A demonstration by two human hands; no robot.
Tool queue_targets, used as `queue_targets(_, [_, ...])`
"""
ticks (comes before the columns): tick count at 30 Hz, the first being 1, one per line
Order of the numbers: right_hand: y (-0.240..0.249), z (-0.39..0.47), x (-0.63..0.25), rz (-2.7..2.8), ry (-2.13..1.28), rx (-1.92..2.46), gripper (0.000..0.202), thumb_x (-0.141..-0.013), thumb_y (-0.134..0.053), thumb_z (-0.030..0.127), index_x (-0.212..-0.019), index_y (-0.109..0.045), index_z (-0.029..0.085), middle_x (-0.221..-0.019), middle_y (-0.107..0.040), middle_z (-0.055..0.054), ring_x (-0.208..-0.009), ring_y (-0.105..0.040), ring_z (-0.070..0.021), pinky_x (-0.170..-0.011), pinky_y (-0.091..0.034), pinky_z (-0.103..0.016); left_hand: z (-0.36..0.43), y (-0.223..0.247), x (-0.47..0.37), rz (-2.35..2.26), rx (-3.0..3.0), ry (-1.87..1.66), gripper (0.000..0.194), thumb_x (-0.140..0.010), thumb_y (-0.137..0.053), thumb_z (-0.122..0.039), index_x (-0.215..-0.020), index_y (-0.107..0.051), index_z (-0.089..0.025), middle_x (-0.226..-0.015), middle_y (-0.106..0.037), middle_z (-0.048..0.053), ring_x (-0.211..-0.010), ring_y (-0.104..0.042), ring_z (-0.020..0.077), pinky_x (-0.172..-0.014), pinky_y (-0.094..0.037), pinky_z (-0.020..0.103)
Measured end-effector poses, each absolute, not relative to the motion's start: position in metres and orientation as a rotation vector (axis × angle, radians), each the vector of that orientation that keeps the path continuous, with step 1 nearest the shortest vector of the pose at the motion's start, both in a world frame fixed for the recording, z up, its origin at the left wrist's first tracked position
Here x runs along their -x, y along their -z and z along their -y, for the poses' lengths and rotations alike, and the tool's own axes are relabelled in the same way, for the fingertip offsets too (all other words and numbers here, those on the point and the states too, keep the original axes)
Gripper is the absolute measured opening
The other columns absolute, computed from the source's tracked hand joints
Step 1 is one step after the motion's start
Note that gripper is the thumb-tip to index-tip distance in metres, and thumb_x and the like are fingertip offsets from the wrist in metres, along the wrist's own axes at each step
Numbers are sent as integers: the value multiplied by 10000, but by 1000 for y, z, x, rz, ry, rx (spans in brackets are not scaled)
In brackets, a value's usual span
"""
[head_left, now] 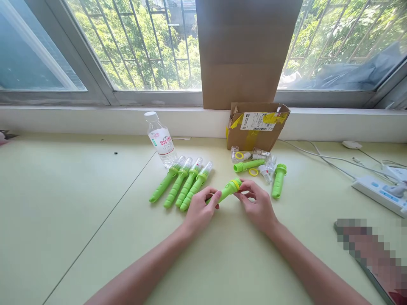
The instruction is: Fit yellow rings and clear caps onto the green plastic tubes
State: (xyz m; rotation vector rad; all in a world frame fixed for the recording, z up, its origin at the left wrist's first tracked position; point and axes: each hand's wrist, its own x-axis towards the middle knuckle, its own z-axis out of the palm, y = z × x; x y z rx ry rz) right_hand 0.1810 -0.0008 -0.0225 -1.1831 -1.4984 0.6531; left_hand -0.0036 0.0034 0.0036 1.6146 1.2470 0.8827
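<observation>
My left hand [203, 206] is closed around the lower part of a green ridged tube [227, 191], which slants up to the right above the table. At the tube's threaded top sits a yellow ring [235, 184]. The fingers of my right hand [257, 204] are pinched at that ring, on its right side. Just left of my left hand, several green tubes with clear caps [194, 182] lie side by side. Beyond my right hand lie an uncapped green tube [249, 165], a loose yellow ring [253, 172] and clear plastic caps [270, 164]. Another green tube [278, 181] lies farther right.
A water bottle [162, 142] stands behind the capped tubes. An open cardboard box [254, 127] is by the window wall. On the right are a white power strip [380, 195], cables [330, 157] and a partly blurred flat device [365, 262].
</observation>
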Motion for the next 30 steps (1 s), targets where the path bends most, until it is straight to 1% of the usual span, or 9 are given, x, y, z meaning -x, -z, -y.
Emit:
queue_targets(2, [22, 1, -181, 1506, -652, 1178, 100, -828, -633, 278, -861, -560, 218, -1138, -627, -75, -915, -655, -201, -703, -575, -339, -3, -4, 4, -1235, -1607, -878, 327, -857, -540, -498, -907, -604, -181, -615, -568, -22, -508, -431, 94, -476, -325, 209])
queue_targets(4, [22, 2, -180, 1521, -663, 1176, 145, -812, -652, 272, -885, -539, 220, -1173, -611, -79, -834, -663, -178, -676, -574, -333, -3, -5, 5, -1236, -1590, -871, 351, -789, -636, -489, -969, -590, -191, -613, -564, -35, -504, -420, 91, -473, -315, 205])
queue_targets(6, [23, 2, -180, 1533, -671, 1174, 177, -803, -660, 263, -902, -520, 221, -1194, -600, -82, -769, -662, -157, -663, -574, -333, -3, -5, 5, -1245, -1575, -866, 376, -743, -687, -479, -968, -584, -195, -626, -576, -36, -507, -425, 88, -477, -315, 201])
queue_targets(12, [24, 1, -180, 1556, -626, 1170, 128, -836, -616, 281, -897, -520, 222, -1169, -612, -85, -809, -669, -174, -689, -586, -351, -1, -11, 3, -1242, -1524, -845, 344, -769, -654, -487, -916, -603, -179, -601, -596, -17, -550, -513, 110, -523, -371, 205])
queue_targets(15, [24, 0, -180, 1579, -560, 1148, 81, -859, -577, 278, -888, -528, 220, -1145, -620, -91, -898, -660, -198, -696, -590, -352, -1, -14, 4, -1244, -1506, -806, 365, -776, -634, -508, -920, -619, -173, -603, -598, -12, -461, -457, 89, -447, -336, 199])
queue_targets(18, [24, 1, -181, 1599, -535, 1137, 77, -858, -577, 269, -899, -535, 219, -1150, -616, -97, -907, -661, -203, -698, -592, -356, -1, -14, 4, -1217, -1477, -773, 390, -789, -607, -527, -944, -633, -170, -635, -608, -6, -398, -418, 74, -395, -329, 202])
queue_targets(22, [24, 2, -181, 1609, -523, 1139, 67, -867, -569, 278, -891, -546, 220, -1132, -623, -100, -905, -667, -211, -692, -593, -361, -2, -12, 5, -1181, -1494, -814, 380, -817, -570, -516, -923, -676, -167, -678, -623, 12, -453, -486, 93, -417, -356, 204])
queue_targets(26, [24, 2, -180, 1589, -528, 1141, 59, -874, -566, 277, -888, -557, 220, -1145, -626, -95, -838, -669, -188, -675, -590, -351, -2, -12, 3, -1201, -1604, -839, 383, -847, -525, -502, -798, -694, -162, -555, -526, -14, -462, -418, 92, -419, -303, 211])
queue_targets(30, [23, 3, -180, 1588, -523, 1137, 38, -871, -572, 258, -881, -566, 222, -1138, -634, -87, -882, -657, -190, -681, -587, -338, -2, -10, 2, -1214, -1682, -877, 342, -842, -545, -482, -815, -671, -165, -604, -537, -20, -523, -439, 98, -482, -331, 217])
